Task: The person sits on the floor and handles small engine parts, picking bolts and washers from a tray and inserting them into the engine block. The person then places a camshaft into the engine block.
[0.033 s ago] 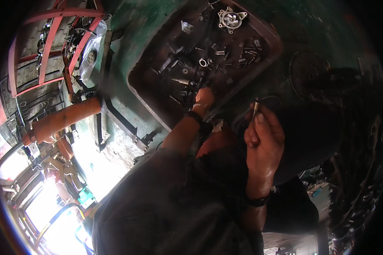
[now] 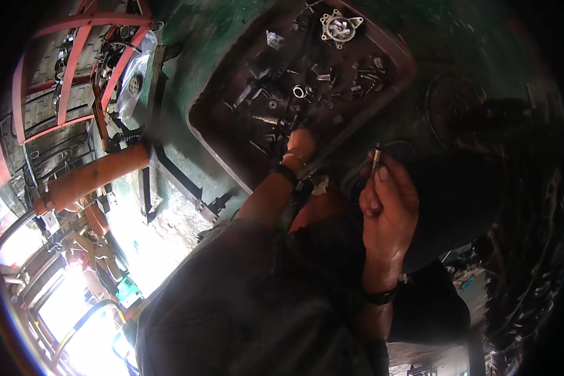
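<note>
My right hand [image 2: 391,203] is raised beside the tray, closed, pinching a small slim metal bolt [image 2: 375,160] upright between thumb and fingers. My left hand [image 2: 301,144] reaches over the near side of a dark reddish-brown tray [image 2: 396,53]. Its fingers point down among dark parts and cannot be made out, so whether they grip anything is hidden. Close to it lie a stepped brass-coloured metal piece [image 2: 266,120] and a pale metal ring [image 2: 299,91]. Several bolts and small brackets are scattered over the tray's floor.
A cast metal housing with vanes [image 2: 341,29] sits at the tray's far end, with a clear plastic piece [image 2: 275,40] to its left. A round dark disc [image 2: 451,106] lies right of the tray. On the left stand an orange cylinder [image 2: 100,174] and a red metal frame [image 2: 72,69].
</note>
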